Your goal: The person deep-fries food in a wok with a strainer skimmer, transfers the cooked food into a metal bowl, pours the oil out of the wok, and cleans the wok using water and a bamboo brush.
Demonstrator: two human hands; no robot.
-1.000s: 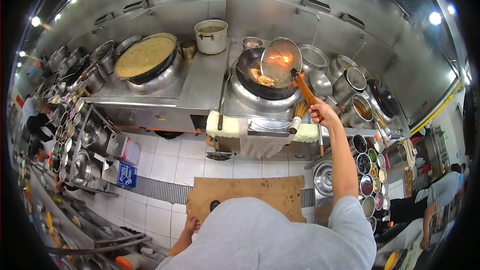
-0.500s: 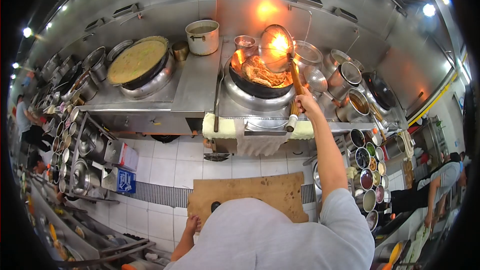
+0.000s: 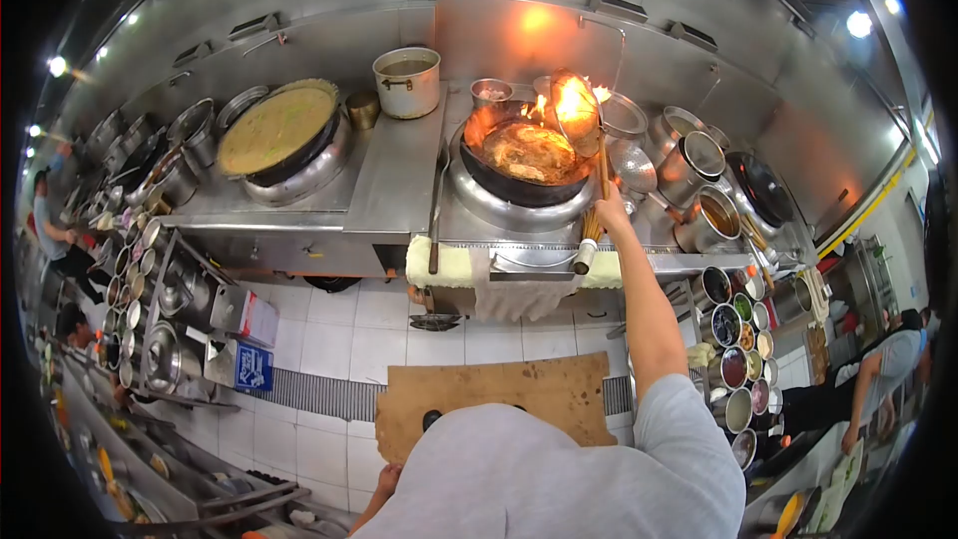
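My right hand [image 3: 611,210] is closed around the wooden handle of a round metal strainer [image 3: 576,105]. Its bowl is tilted over the right side of a black wok [image 3: 507,192], with bright flames around it. Inside the wok lies browned, glossy food [image 3: 529,152] in what looks like oil, with fire along the back rim. A bamboo brush [image 3: 591,232] lies just below my right hand. My left hand [image 3: 389,479] hangs low beside my body, apart from the stove; its fingers are mostly hidden and I see nothing held.
A wide pan of yellowish food [image 3: 279,130] and a tall pot [image 3: 407,85] stand left. A ladle [image 3: 435,230] lies left of the wok. Several seasoning containers [image 3: 733,364] and a pot of brown liquid [image 3: 717,212] are right. Another person [image 3: 883,369] works at far right.
The strainer has swung right and turned more edge-on, uncovering the food in the wok. Flames have shifted to the strainer and back rim. My left hand has dropped slightly lower, closer to my body.
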